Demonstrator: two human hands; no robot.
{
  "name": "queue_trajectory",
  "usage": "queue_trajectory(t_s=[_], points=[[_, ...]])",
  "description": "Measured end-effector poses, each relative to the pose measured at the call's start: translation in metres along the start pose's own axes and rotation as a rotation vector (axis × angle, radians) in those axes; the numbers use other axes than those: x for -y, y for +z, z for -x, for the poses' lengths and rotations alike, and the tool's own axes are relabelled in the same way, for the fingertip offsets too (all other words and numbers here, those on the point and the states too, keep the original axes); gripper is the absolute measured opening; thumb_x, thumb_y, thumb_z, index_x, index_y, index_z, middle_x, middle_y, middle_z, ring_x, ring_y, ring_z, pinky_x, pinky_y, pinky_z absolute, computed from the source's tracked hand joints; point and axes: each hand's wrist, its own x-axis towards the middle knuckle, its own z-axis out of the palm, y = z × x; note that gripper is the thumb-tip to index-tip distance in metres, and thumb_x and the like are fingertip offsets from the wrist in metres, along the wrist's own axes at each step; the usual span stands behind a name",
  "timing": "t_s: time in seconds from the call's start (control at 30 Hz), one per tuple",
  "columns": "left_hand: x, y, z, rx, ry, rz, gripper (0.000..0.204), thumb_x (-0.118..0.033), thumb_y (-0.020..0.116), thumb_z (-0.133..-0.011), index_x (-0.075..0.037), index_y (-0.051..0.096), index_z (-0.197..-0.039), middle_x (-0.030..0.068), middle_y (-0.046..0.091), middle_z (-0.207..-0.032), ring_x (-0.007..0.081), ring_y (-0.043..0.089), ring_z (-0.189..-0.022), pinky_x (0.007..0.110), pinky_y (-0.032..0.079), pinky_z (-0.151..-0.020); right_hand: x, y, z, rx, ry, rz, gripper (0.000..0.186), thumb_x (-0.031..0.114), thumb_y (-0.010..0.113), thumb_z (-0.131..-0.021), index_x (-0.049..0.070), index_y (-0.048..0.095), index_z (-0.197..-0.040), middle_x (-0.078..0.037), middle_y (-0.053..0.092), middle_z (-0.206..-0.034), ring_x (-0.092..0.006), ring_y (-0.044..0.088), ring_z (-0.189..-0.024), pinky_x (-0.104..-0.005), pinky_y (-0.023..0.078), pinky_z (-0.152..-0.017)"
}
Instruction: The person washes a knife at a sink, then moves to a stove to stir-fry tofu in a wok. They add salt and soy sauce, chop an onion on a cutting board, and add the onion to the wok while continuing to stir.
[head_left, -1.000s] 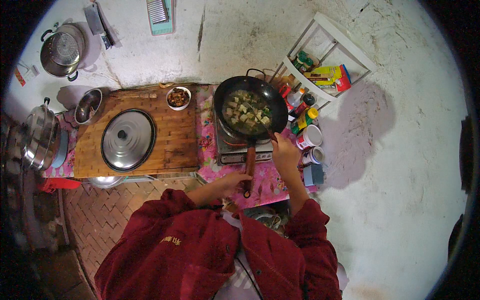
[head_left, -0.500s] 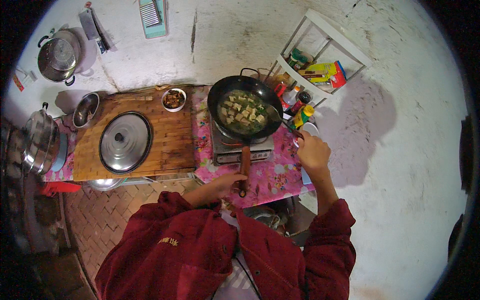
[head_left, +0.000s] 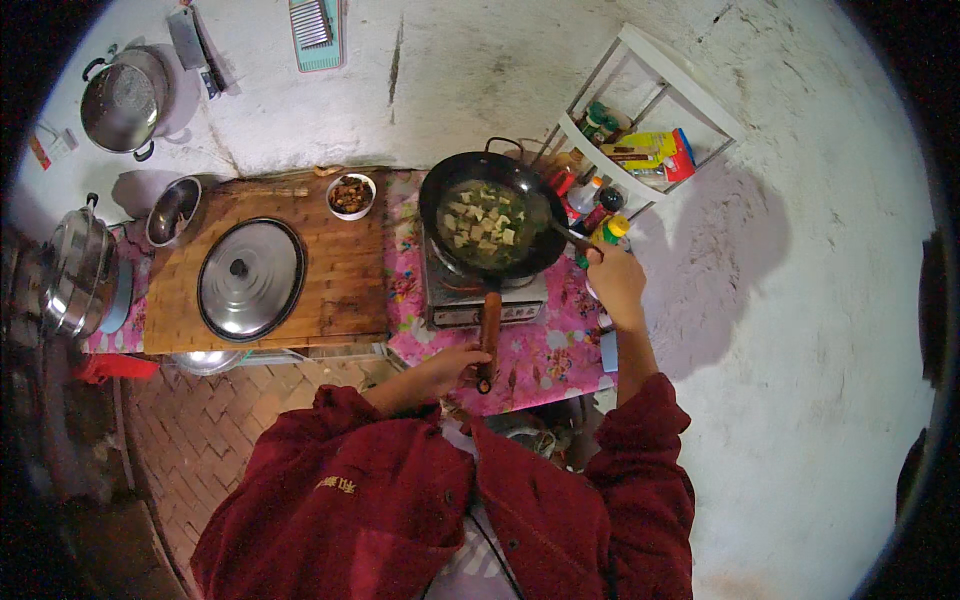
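Observation:
A black wok (head_left: 437, 232) sits on a portable gas stove (head_left: 500, 310), holding pale tofu cubes (head_left: 483, 230) and greens in liquid. My left hand (head_left: 448, 370) is closed at the lower end of its wooden handle (head_left: 490, 335). My right hand (head_left: 616, 285) is wrapped round the handle of a cooking spatula (head_left: 573, 237), which reaches over the wok's right rim. The spatula's head is down in the food and hard to make out.
Bottles (head_left: 600, 205) of seasoning crowd the wok's right side, below a white corner rack (head_left: 690, 85). Left of the stove, a wooden board (head_left: 340, 290) bears a metal lid (head_left: 250, 285) and a white bowl (head_left: 368, 208) of brown food. A steamer pot (head_left: 75, 275) stands far left.
My right hand has moved slightly left and up toward the wok, bringing the spatula further in. The left hand stays on the wok's handle.

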Motion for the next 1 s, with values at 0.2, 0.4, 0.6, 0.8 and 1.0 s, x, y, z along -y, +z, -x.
queue_trajectory(t_s=[0.2,0.4,0.6,0.8,1.0], points=[[-0.003,-0.001,0.006,-0.007,-0.008,-0.014,0.029,-0.023,0.058,-0.090,-0.011,0.051,-0.115,0.0029,0.061,-0.101,0.0165,0.059,-0.091,0.033,0.047,-0.079,-0.011,0.035,-0.019,-0.004,-0.022,-0.007,0.023,0.028,0.055,-0.086,0.009,0.065,-0.092,-0.019,0.065,-0.085,-0.0394,0.062,-0.082,-0.0501,0.047,-0.070],[0.005,-0.013,-0.002,0.014,-0.014,-0.020,0.034,-0.026,0.057,-0.090,-0.013,0.050,-0.120,0.0022,0.060,-0.105,0.0158,0.058,-0.094,0.032,0.044,-0.081,-0.015,0.045,-0.020,-0.040,-0.151,-0.057,0.025,0.027,0.056,-0.086,0.009,0.065,-0.101,-0.017,0.066,-0.088,-0.0389,0.062,-0.083,-0.0500,0.047,-0.071],[-0.006,-0.006,0.018,-0.049,-0.015,-0.005,0.033,-0.026,0.057,-0.090,-0.013,0.050,-0.121,0.0019,0.061,-0.110,0.0149,0.057,-0.098,0.031,0.042,-0.082,0.014,0.018,-0.008,-0.048,-0.186,-0.117,0.028,0.029,0.056,-0.087,0.013,0.064,-0.109,-0.018,0.066,-0.090,-0.0380,0.062,-0.086,-0.0490,0.048,-0.072],[-0.023,0.012,0.034,-0.127,0.002,-0.035,0.034,-0.026,0.058,-0.090,-0.013,0.050,-0.120,0.0012,0.060,-0.110,0.0152,0.057,-0.096,0.031,0.042,-0.082,0.016,0.036,-0.004,0.043,-0.184,-0.262,0.032,0.033,0.055,-0.087,0.012,0.065,-0.109,-0.016,0.066,-0.093,-0.0380,0.062,-0.087,-0.0462,0.049,-0.074],[-0.027,0.013,0.036,-0.169,-0.022,-0.055,0.037,-0.025,0.060,-0.089,-0.012,0.050,-0.122,0.0015,0.059,-0.109,0.0160,0.057,-0.096,0.032,0.044,-0.083,0.002,0.053,-0.006,0.017,-0.097,-0.232,0.031,0.033,0.055,-0.087,0.012,0.065,-0.108,-0.017,0.066,-0.096,-0.0380,0.062,-0.089,-0.0455,0.048,-0.077]])
